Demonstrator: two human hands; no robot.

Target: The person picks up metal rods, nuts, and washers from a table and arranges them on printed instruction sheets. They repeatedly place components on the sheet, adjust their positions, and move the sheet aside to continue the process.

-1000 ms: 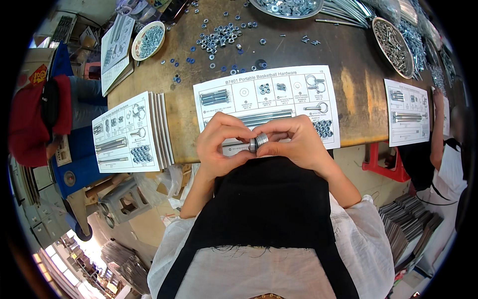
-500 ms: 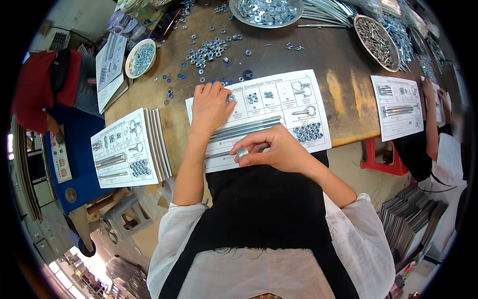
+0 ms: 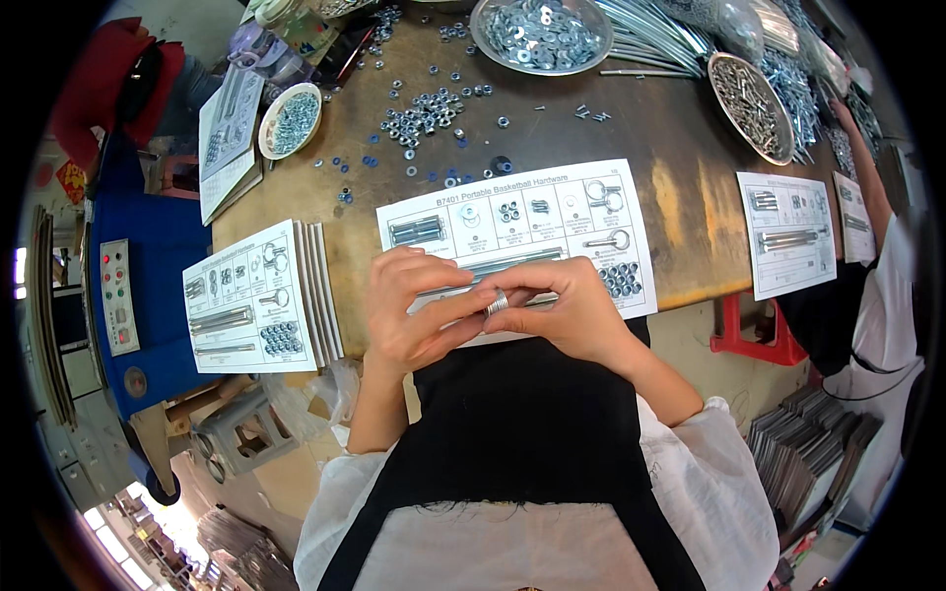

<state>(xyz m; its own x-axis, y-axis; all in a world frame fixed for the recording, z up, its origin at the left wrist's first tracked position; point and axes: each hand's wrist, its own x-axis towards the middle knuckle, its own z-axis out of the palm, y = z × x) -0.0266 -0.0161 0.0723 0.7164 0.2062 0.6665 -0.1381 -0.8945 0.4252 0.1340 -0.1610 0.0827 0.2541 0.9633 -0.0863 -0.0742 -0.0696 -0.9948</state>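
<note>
A short stack of silvery washers point(image 3: 496, 301) is pinched between the thumb and fingers of my right hand point(image 3: 576, 307). My left hand point(image 3: 414, 307) meets it from the left, its fingertips closed on the near end of the stack. Both hands are over the lower part of a white printed hardware sheet point(image 3: 516, 188), which shows pictures of bolts, nuts, rods and ring pins. One washer picture or loose washer point(image 3: 469, 213) shows in its upper row; I cannot tell which. My hands partly cover the long rods on the sheet.
Loose nuts point(image 3: 424, 116) are scattered beyond the sheet. A bowl of washers point(image 3: 542, 39), a bowl of small screws point(image 3: 751, 106) and a bowl of small parts point(image 3: 292, 122) stand around. Stacked sheets point(image 3: 256, 305) lie left. Another person's arm point(image 3: 867, 167) reaches in at right.
My left hand has come off the sheet's upper row, moving down and right to the washer stack in my right hand. The person at right has reached farther across the table.
</note>
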